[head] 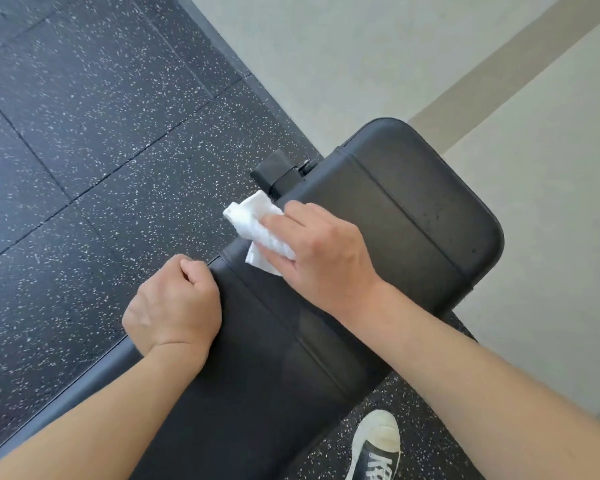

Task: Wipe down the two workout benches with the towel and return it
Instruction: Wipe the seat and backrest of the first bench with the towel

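Under right hand (321, 252) — towel (257, 230).

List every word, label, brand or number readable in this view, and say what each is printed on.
No text can be read with confidence.
Sneaker: white marks near the laces at the frame's bottom edge, cut off and too partial to read.
Workout bench, towel, floor: no lettering visible.
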